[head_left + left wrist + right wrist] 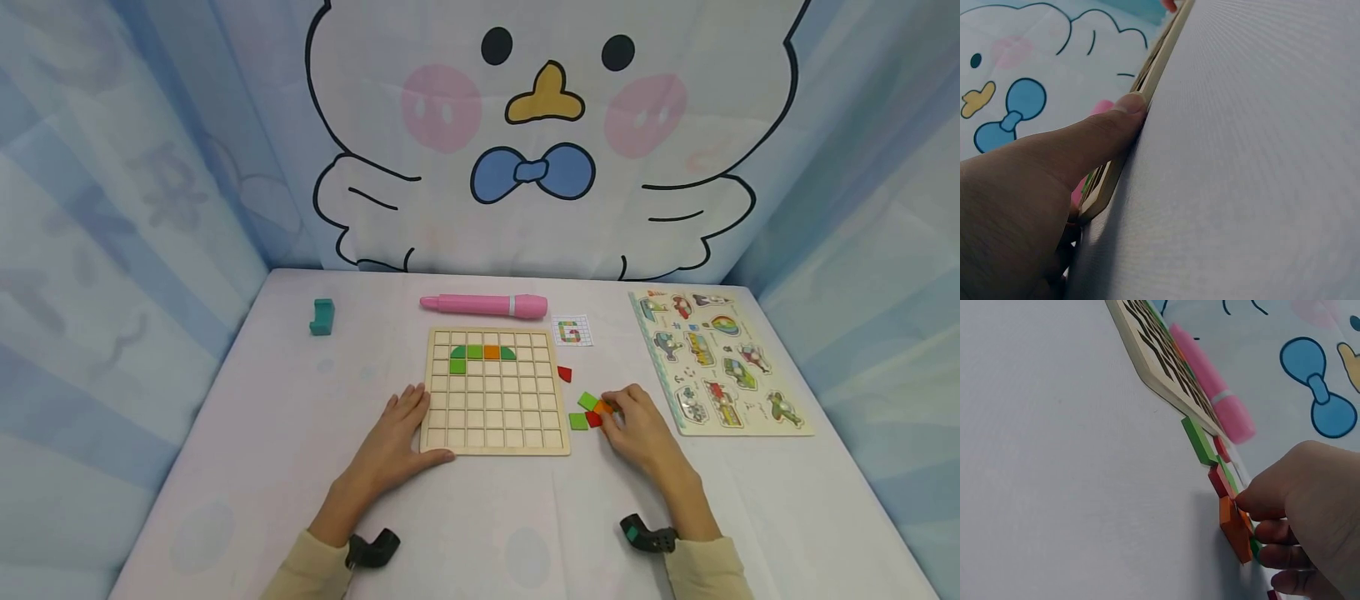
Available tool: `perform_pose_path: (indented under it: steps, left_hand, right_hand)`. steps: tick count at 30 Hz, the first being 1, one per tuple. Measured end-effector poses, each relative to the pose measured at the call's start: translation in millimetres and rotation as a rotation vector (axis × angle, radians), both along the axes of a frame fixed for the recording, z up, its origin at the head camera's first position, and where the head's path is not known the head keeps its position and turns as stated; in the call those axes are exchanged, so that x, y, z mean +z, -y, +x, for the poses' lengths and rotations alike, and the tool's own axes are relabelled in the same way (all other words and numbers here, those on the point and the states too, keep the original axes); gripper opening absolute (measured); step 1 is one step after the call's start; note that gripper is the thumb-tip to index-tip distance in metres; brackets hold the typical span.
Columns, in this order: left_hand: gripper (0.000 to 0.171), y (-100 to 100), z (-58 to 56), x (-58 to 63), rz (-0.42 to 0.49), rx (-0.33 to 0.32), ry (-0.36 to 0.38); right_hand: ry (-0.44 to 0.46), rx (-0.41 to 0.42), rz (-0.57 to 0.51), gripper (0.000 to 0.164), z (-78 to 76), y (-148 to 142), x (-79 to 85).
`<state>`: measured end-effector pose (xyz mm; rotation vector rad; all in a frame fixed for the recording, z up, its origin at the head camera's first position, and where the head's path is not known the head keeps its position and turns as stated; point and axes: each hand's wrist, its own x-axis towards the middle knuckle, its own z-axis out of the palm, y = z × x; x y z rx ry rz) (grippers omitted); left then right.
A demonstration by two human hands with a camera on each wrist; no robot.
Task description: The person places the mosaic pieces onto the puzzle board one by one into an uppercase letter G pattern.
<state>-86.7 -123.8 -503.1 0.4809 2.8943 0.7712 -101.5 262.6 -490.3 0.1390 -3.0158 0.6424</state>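
A wooden grid board (495,417) lies on the table, with green and orange tiles (483,352) set in its upper rows. My left hand (390,442) steadies the board's lower left corner, its fingers along the left side and its thumb (1104,134) against the near edge. Right of the board, my right hand (641,429) has curled fingers at a small group of loose tiles. Between its thumb and fingers it pinches an orange tile (1234,530), partly hidden. Beside it lie red tiles (593,419) and green tiles (578,422).
A pink pen-shaped object (483,306) lies behind the board. A small pattern card (573,331) is at its upper right, with a red piece (565,374) below. A picture puzzle board (720,367) lies at the right, a teal block (322,317) at the far left.
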Motion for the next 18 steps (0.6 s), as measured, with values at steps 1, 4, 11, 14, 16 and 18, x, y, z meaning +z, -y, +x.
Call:
perform_pose_path:
  steps: [1,4,11,14,16,18]
  left_hand:
    - [0.104,0.0,0.1,-0.1,0.003,-0.001,-0.004]
    - [0.105,0.1,-0.1,-0.3,0.0,-0.001,-0.001]
    - [0.105,0.2,-0.5,-0.9,-0.005,-0.002,0.012]
    - [0.105,0.3,-0.4,-1.1,-0.004,-0.001,0.011]
    - [0.105,0.4,-0.4,-1.3,-0.004,-0.001,0.008]
    - [0.105,0.5,-0.6,-1.5,-0.006,-0.001,0.006]
  right_hand:
    - [0.003,0.005,0.004,0.033,-0.1,-0.4,-0.2]
    - [0.011,0.026,0.012,0.033,-0.2,-1.4,-1.4]
    - [0.009,0.07,-0.005,0.027,-0.9,-2.4,-3.3]
    - [0.034,0.065,-0.019,0.024,-1.8,-2.1,-2.6]
    - [0.055,0.062,-0.027,0.025,-2.5,-2.1,-1.9]
    - [0.07,0.062,-0.032,0.026,-3.1,-2.3,-1.6]
